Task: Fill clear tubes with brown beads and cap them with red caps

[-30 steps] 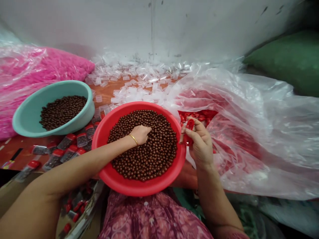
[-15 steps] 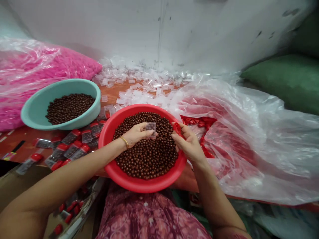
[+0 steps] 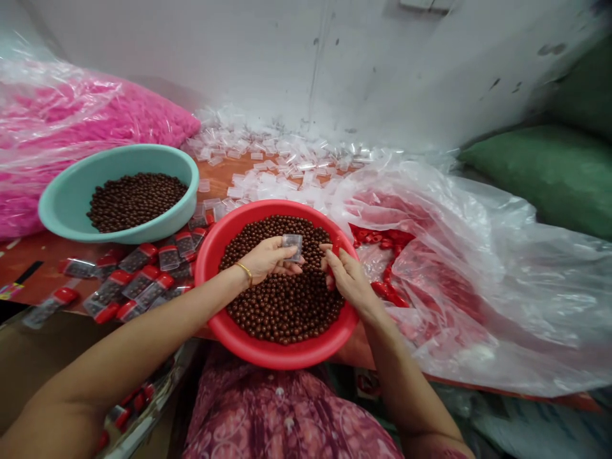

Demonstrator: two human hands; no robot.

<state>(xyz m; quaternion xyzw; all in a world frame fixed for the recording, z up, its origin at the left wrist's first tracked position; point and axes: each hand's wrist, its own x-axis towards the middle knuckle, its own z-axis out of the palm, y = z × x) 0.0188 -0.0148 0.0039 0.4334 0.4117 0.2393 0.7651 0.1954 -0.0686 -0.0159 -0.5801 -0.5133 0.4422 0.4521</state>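
Note:
My left hand point(image 3: 268, 260), with a gold bangle at its wrist, is closed on a small clear plastic container point(image 3: 292, 246) above the red basin point(image 3: 276, 361). Dark brown round beads point(image 3: 287, 312) fill much of that basin. My right hand point(image 3: 348, 273) is over the basin's right side, its fingers pinching a red cap point(image 3: 337, 243) that partly blends with the red rim behind it. A small gap separates the container from the cap. To the left lie several filled containers with red caps point(image 3: 143, 282).
A teal basin point(image 3: 62, 213) with more brown beads stands at left, beside a plastic bag of pink pieces point(image 3: 119, 108). Loose clear containers point(image 3: 296, 159) cover the table's back. At right spreads an opened plastic bag point(image 3: 502, 287) with red caps; a cardboard box point(image 3: 157, 408) is lower left.
My right hand has moved slightly left, bringing the red cap a little closer to the clear container. My left hand keeps its hold. The camera view has shifted slightly.

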